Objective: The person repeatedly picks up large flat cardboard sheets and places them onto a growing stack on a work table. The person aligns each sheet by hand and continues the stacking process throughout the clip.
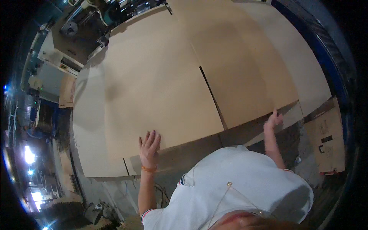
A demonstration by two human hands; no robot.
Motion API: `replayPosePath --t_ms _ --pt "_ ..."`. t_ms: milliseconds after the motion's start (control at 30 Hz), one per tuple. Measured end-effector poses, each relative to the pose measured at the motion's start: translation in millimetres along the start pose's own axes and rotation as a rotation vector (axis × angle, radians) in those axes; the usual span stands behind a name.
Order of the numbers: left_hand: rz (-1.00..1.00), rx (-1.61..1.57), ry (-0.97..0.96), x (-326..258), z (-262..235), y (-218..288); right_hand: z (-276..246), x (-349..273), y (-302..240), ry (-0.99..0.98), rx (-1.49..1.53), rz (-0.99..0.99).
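A large flat sheet of brown cardboard (157, 84) spreads out in front of me, with a dark slot cut between its left panel and its right panel (245, 80). My left hand (150, 147) lies flat near the front edge of the left panel, fingers stretched out and holding nothing. By the front right corner, my right hand (273, 122) has one finger extended to the sheet's edge, while its other fingers look bent. Paler cardboard (89, 126) shows beneath, sticking out on both sides.
To the far left stands a machine with a pale housing (53, 57). A cardboard box (326, 138) with dark markings is at the right, beside a blue frame (326, 57). Cables and odd items lie on the floor at lower left.
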State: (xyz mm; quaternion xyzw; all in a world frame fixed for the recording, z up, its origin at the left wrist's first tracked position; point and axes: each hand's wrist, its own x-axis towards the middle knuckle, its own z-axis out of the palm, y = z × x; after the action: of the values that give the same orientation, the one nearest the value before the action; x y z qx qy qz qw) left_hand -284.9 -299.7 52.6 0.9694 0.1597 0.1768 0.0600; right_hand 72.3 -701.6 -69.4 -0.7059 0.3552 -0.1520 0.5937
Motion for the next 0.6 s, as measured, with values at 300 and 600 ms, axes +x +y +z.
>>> replayPosePath --t_ms 300,600 --pt "0.031 0.050 0.025 4.9 -43.0 -1.0 -42.8 57.1 -12.9 -0.476 0.439 0.445" --pt "0.027 -0.093 -0.007 -206.4 81.4 12.0 -166.1 20.2 90.2 -0.242 0.077 0.572"
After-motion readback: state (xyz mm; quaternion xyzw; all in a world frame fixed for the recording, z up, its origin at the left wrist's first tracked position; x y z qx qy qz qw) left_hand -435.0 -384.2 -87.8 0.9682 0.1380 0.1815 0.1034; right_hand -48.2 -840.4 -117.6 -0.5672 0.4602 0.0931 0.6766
